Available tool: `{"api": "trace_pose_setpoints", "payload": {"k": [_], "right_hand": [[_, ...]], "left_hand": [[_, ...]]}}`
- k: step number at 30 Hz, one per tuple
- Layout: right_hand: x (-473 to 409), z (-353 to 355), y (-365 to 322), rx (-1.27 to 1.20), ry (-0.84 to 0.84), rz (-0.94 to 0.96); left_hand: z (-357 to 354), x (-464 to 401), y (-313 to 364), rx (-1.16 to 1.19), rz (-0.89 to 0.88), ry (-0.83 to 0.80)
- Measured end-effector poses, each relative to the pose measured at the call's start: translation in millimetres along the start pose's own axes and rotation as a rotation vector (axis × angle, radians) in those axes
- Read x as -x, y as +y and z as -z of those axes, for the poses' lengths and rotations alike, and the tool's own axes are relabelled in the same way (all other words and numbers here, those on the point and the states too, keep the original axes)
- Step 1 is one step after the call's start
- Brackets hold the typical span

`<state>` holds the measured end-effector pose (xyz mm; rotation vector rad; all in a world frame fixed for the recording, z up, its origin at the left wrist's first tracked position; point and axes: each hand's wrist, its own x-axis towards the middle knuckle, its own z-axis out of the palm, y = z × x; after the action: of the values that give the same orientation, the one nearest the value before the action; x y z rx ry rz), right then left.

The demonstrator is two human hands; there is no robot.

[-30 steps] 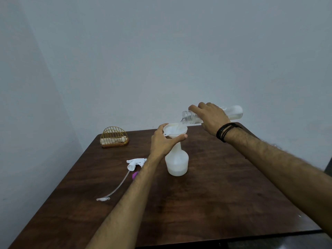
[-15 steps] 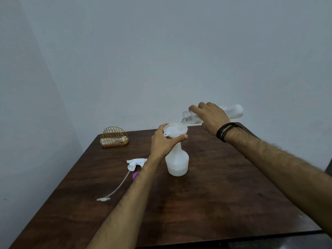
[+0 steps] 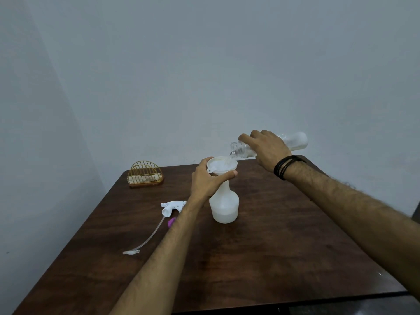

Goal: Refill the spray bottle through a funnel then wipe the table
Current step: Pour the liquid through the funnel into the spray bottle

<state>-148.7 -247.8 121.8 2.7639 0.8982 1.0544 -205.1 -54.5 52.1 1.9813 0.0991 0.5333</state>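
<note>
A white translucent spray bottle [image 3: 224,206] stands uncapped near the middle of the dark wooden table [image 3: 261,246], partly filled with liquid. A white funnel [image 3: 221,165] sits in its neck, and my left hand [image 3: 208,180] grips the funnel just under its rim. My right hand [image 3: 266,150] holds a clear plastic bottle [image 3: 293,142] tipped almost flat, its open mouth over the funnel. Liquid runs from it into the funnel. The white spray head [image 3: 171,206] with its long dip tube lies on the table to the left of my left forearm.
A golden wire holder [image 3: 145,173] with folded cloth in it stands at the table's back left corner. A small purple piece [image 3: 171,221] lies beside the spray head. Walls close in at the back and left.
Hardly anything has moved; both hands hold their places while liquid keeps running into the funnel.
</note>
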Motion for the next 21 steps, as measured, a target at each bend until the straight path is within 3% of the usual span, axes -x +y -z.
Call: {"api": "trace_pose_setpoints", "payload": {"k": [21], "right_hand": [[-1.9, 2.9, -0.5, 0.034, -0.014, 0.029]], "left_hand": [[0.3, 1.9, 2.8, -0.004, 0.013, -0.009]]}}
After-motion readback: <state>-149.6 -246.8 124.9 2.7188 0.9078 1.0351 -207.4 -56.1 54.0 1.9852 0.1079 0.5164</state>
